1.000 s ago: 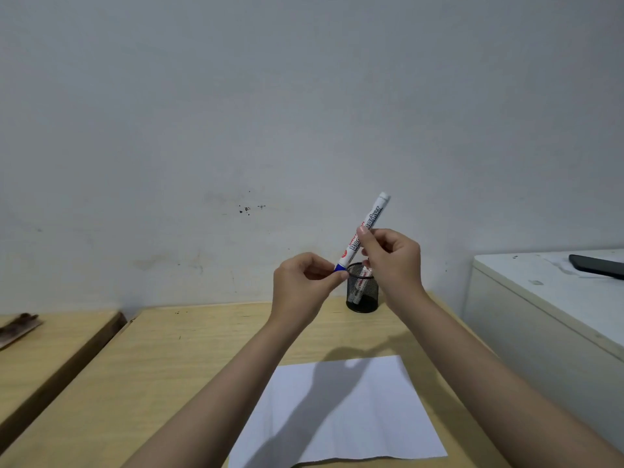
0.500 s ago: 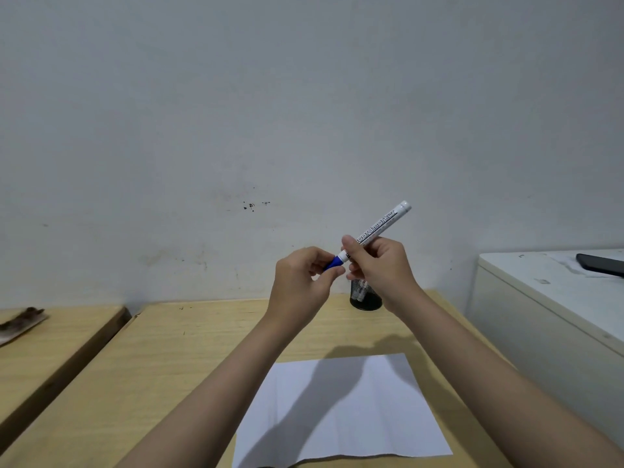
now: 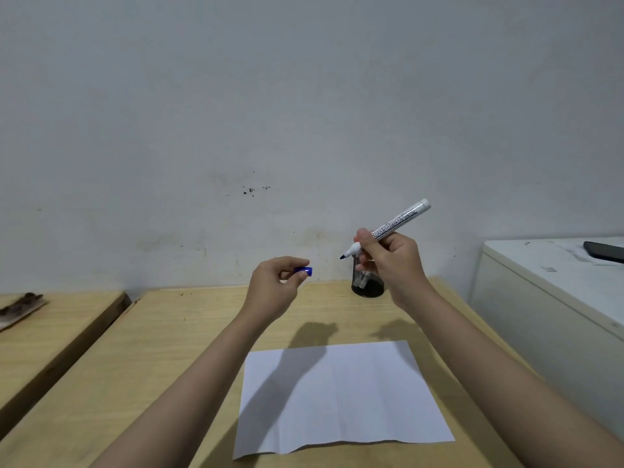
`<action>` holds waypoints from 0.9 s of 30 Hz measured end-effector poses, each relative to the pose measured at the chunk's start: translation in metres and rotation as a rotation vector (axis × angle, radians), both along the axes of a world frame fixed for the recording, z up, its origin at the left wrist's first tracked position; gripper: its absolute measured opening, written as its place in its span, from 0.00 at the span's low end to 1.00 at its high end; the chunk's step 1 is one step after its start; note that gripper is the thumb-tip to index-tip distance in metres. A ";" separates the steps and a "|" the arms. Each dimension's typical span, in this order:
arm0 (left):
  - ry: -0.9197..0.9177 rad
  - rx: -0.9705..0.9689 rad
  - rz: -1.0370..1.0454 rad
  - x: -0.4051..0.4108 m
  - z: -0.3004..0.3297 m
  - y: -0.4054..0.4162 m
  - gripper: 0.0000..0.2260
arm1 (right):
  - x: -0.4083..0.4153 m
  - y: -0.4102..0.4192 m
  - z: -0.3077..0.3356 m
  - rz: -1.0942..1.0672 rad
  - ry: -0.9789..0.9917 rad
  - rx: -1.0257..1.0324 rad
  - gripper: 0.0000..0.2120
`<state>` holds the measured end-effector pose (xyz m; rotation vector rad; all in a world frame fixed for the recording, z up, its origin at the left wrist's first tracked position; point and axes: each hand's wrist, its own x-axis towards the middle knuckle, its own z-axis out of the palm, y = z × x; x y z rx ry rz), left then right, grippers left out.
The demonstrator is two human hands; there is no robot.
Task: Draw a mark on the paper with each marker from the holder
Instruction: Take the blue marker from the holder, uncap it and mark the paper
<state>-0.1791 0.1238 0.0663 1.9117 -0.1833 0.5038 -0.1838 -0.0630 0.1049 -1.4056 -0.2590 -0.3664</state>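
My right hand grips a white board marker, held up in the air with its bare dark tip pointing left. Its blue cap is pinched between the fingers of my left hand, a short way left of the tip. Behind my right hand stands a black mesh holder at the back of the table, with at least one more marker in it, partly hidden. A blank white sheet of paper lies flat on the table below both hands.
The wooden table ends at a grey wall. A second wooden surface lies to the left across a gap. On the right stands a white cabinet with a dark phone on top.
The cap has come off the marker. My left hand pulled it away to the left while my right hand moved the marker to the right.
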 end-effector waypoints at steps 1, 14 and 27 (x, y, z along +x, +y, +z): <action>0.051 -0.001 0.014 0.004 -0.008 0.006 0.07 | -0.001 0.001 -0.007 0.006 0.012 -0.014 0.10; 0.382 0.186 0.114 0.039 -0.100 0.042 0.11 | 0.004 0.021 -0.094 0.053 0.192 -0.133 0.08; 0.420 0.124 -0.020 0.000 -0.086 0.095 0.12 | 0.015 0.073 -0.105 0.160 0.294 -0.074 0.11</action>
